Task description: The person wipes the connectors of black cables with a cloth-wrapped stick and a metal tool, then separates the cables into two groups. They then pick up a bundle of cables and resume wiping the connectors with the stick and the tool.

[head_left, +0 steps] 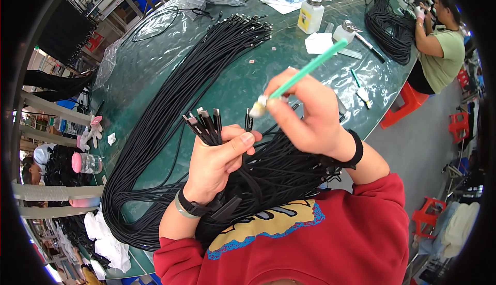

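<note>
My left hand (211, 162) is closed around several black cables, their connector ends (205, 121) fanned upward above the fist. One connector (248, 121) stands apart from these, upright between the thumb and fingers. My right hand (316, 113) pinches a green stick (316, 65) with a white wrapped tip (257, 108), like a swab. That tip is at the top of the single connector; it is slightly blurred, and contact is hard to judge. A thick bundle of black cables (165, 114) curves from the far side of the table round to beneath my hands.
On the green table (243, 83) are a white bottle with a yellow label (310, 16), a smaller bottle (344, 31) and another green stick (356, 78). More black cables (388, 29) lie at far right, near a co-worker (443, 42). Red stools (405, 105) stand beside the table.
</note>
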The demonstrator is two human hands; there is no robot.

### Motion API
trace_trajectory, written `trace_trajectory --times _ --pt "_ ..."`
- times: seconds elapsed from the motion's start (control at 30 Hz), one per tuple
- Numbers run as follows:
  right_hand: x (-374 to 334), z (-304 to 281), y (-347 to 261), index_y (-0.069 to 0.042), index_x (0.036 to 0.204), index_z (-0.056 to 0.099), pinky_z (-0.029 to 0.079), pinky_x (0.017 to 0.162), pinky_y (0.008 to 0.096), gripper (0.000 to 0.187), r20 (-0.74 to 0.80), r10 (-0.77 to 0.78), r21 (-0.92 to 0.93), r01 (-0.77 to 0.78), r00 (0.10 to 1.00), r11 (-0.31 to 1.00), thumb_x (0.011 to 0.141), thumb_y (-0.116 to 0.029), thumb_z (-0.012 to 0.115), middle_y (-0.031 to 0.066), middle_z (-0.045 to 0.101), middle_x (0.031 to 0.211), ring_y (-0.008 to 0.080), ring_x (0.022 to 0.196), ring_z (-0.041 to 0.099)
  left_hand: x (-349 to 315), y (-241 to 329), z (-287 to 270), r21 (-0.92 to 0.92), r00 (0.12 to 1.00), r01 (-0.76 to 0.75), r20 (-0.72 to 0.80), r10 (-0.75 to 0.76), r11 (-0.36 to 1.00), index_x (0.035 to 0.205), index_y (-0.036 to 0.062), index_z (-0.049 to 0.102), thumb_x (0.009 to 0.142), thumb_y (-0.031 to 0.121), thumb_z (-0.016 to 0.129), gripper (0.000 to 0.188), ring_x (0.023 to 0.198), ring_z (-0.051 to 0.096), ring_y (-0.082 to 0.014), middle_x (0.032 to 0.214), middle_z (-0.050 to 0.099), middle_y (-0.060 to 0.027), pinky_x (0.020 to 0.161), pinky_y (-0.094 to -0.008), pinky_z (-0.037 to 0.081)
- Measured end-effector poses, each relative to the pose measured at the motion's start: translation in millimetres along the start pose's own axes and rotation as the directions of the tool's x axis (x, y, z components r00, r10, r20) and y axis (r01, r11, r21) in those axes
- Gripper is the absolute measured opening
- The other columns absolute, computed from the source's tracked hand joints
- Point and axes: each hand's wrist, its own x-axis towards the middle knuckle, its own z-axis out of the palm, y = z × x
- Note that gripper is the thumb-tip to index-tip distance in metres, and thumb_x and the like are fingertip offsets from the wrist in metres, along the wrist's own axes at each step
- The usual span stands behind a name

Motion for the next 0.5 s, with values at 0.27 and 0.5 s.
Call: trace_trajectory --times 0.27,0.5 --pt "4.2 -1.5 -3.8 0.000 0.082 0.054 0.040 0.050 0.0239 0.010 0.010 -0.004 -0.023 0.004 1.000 1.000 0.072 0.002 0.055 0.0073 0.056 0.073 0.0146 0.056 0.051 2.0 -5.5 4.8 0.148 0.987 -0.098 -0.116 0.115 0.984 0.068 -0.0002 0.059 0.070 0.001 0.066 0.008 0.042 0.035 -0.0017 0.059 0.050 0.0006 0.037 -0.0167 0.022" --pt "2.4 -2.3 -9.5 -0.001 0.083 0.054 0.041 0.052 0.0232 0.011 0.140 -0.027 -0.098 0.041 0.990 0.994 0.073 0.003 0.054 0.0067 0.056 0.073 0.0118 0.058 0.052 2.9 -6.7 6.3 0.180 0.982 -0.103 -0.140 0.129 0.978 0.063 0.0013 0.057 0.069 0.001 0.067 0.012 0.043 0.034 -0.0016 0.057 0.048 0.0033 0.038 -0.0173 0.022"
